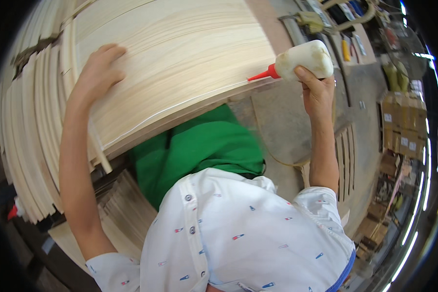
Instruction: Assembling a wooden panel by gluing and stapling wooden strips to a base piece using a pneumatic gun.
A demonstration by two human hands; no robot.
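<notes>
Left hand (98, 70) flat, open on wood panel (180, 53) | right hand (317, 90) grips glue bottle (304, 61) | risk: oversqueeze, glue drips off edge.

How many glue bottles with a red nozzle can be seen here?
2. One glue bottle is in the right hand at the panel's edge; a second bottle, mostly hidden, is at lower left beside the strips.

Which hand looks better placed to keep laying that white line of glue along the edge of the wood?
Probably the right hand: it grips the glue bottle, red nozzle at the panel's edge where the glue line ends. The left hand lies flat on the wooden panel, steadying it.
</notes>
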